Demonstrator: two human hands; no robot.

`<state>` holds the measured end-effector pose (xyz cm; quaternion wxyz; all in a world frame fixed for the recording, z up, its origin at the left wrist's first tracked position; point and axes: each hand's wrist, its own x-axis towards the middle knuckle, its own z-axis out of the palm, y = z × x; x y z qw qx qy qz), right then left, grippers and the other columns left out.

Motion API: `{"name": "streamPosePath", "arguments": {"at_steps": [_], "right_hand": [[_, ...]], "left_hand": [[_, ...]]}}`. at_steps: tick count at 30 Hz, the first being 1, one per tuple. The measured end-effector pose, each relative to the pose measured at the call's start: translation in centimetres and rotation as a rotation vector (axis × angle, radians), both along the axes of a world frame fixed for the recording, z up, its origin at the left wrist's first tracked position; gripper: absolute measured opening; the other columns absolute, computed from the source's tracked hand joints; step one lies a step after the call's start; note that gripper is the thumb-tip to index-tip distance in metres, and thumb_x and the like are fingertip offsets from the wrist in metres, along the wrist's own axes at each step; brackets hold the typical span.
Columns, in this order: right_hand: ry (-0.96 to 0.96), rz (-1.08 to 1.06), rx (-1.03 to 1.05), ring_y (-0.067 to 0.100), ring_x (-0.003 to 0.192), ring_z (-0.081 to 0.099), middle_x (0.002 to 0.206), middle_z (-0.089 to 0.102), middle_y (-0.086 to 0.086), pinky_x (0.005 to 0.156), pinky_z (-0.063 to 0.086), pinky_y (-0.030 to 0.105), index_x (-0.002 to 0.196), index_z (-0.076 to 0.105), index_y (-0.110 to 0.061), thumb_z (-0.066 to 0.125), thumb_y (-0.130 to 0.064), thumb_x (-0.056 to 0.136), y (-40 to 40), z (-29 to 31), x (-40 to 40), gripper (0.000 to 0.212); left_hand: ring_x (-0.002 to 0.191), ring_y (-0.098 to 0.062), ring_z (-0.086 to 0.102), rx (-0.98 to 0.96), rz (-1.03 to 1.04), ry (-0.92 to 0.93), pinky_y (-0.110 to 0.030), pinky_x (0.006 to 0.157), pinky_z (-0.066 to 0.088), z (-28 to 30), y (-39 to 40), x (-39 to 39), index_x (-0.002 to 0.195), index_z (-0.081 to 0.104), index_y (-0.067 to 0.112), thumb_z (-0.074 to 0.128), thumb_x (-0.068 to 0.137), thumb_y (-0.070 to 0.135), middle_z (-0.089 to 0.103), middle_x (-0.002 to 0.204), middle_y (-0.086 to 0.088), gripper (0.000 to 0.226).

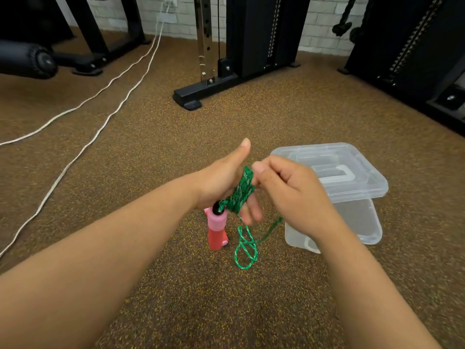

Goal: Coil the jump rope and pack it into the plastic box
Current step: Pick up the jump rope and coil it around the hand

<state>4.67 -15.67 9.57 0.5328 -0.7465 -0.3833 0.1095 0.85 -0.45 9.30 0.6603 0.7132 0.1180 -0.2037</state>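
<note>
I see my left hand (221, 182) just left of the clear plastic box (362, 220). Its grip is wide, with the green braided jump rope (241, 192) wound round the straight fingers. My right hand (289, 195) pinches the rope in a tight grip. The pink foam handle (217, 230) hangs left of the box too.

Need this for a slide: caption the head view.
Right hand wraps green braided jump rope around left hand beside clear plastic box.

A black weight machine (261, 34) stands on speckled brown flooring (151, 147). A chrome post (204, 39) rises at its left side. Two white cables (113, 81) trail left of it, and a black padded roller (27, 60) lies farther left. A white brick wall (181, 18) is behind it and a second black machine (412, 46) is to its right.
</note>
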Motion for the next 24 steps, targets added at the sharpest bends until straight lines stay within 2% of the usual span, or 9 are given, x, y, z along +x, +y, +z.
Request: {"name": "streamPosePath", "arguments": {"at_steps": [3,4,7,10,12,14,16,19,24], "right_hand": [[-0.084,-0.146,-0.045,0.001,0.042,0.047,0.045,0.049,-0.012,0.048,0.039,0.018,0.074,0.061,-0.017,0.052,-0.034,0.095,-0.8,-0.3,1.1,0.028],[-0.106,-0.181,-0.059,0.001,0.042,0.046,0.044,0.047,-0.012,0.046,0.035,0.019,0.074,0.061,-0.018,0.051,-0.036,0.095,-1.0,-0.5,1.4,0.030],[-0.096,-0.248,-0.056,0.004,0.052,0.042,0.054,0.050,-0.009,0.055,0.036,0.031,0.073,0.058,-0.019,0.047,-0.042,0.095,-1.1,-1.7,1.8,0.034],[0.093,-0.217,0.042,0.005,0.056,0.041,0.058,0.048,-0.009,0.057,0.035,0.033,0.072,0.055,-0.017,0.045,-0.050,0.092,-0.5,-3.7,1.5,0.040],[0.194,-0.188,0.127,0.007,0.063,0.041,0.063,0.048,-0.007,0.063,0.035,0.034,0.074,0.054,-0.010,0.043,-0.051,0.091,0.2,-5.2,1.2,0.046],[0.210,-0.196,0.128,0.006,0.069,0.046,0.072,0.054,-0.005,0.069,0.039,0.036,0.078,0.060,-0.014,0.042,-0.043,0.096,0.8,-6.5,0.7,0.038],[0.171,-0.214,0.048,-0.001,0.059,0.044,0.061,0.054,-0.019,0.063,0.038,0.033,0.073,0.058,-0.026,0.038,-0.040,0.099,0.9,-7.3,0.3,0.035],[0.049,-0.226,-0.122,0.003,0.055,0.044,0.054,0.053,-0.018,0.062,0.040,0.037,0.065,0.050,-0.030,0.035,-0.044,0.096,1.0,-7.6,-0.7,0.037],[-0.092,-0.148,-0.254,0.026,0.075,0.060,0.075,0.064,-0.003,0.071,0.049,0.044,0.077,0.053,-0.024,0.027,-0.053,0.090,1.7,-6.9,-2.2,0.041]], "left_hand": [[0.038,-0.017,0.053,0.033,-0.243,0.087,-0.025,0.053,0.048,1.2,-0.4,-0.4,0.052,0.071,0.007,-0.008,0.085,0.068,0.058,0.042,-0.005,0.106],[0.035,-0.013,0.051,0.033,-0.288,0.094,-0.023,0.050,0.046,1.5,-0.3,-0.5,0.053,0.073,0.009,-0.008,0.084,0.070,0.055,0.039,-0.003,0.106],[0.030,-0.011,0.045,-0.088,-0.331,0.114,-0.024,0.049,0.046,1.8,0.2,-0.6,0.097,0.072,0.000,0.016,0.078,0.076,0.047,0.037,0.000,0.097],[0.026,-0.006,0.036,-0.160,-0.331,0.029,-0.022,0.046,0.045,1.9,0.1,-0.8,0.100,0.070,0.001,0.037,0.087,0.054,0.038,0.032,0.007,0.063],[0.024,-0.005,0.033,-0.234,-0.256,-0.017,-0.020,0.044,0.044,2.1,-0.1,-0.9,0.094,0.069,0.003,0.045,0.087,0.043,0.034,0.030,0.008,0.047],[0.023,-0.004,0.031,-0.313,-0.135,-0.037,-0.019,0.042,0.042,2.1,0.0,-0.8,0.091,0.066,0.004,0.045,0.085,0.041,0.033,0.028,0.007,0.044],[0.024,-0.004,0.030,-0.380,0.003,-0.061,-0.018,0.041,0.041,2.2,0.2,-0.5,0.095,0.067,0.008,0.040,0.091,0.040,0.031,0.029,0.006,0.042],[0.028,-0.003,0.029,-0.368,0.193,-0.125,-0.019,0.043,0.037,2.1,0.7,0.0,0.109,0.063,0.011,0.032,0.099,0.040,0.034,0.034,0.007,0.044],[0.041,-0.006,0.053,-0.343,0.472,-0.170,-0.016,0.046,0.048,1.5,0.5,0.8,0.124,0.056,0.005,0.035,0.100,0.038,0.073,0.067,0.003,0.046]]}}
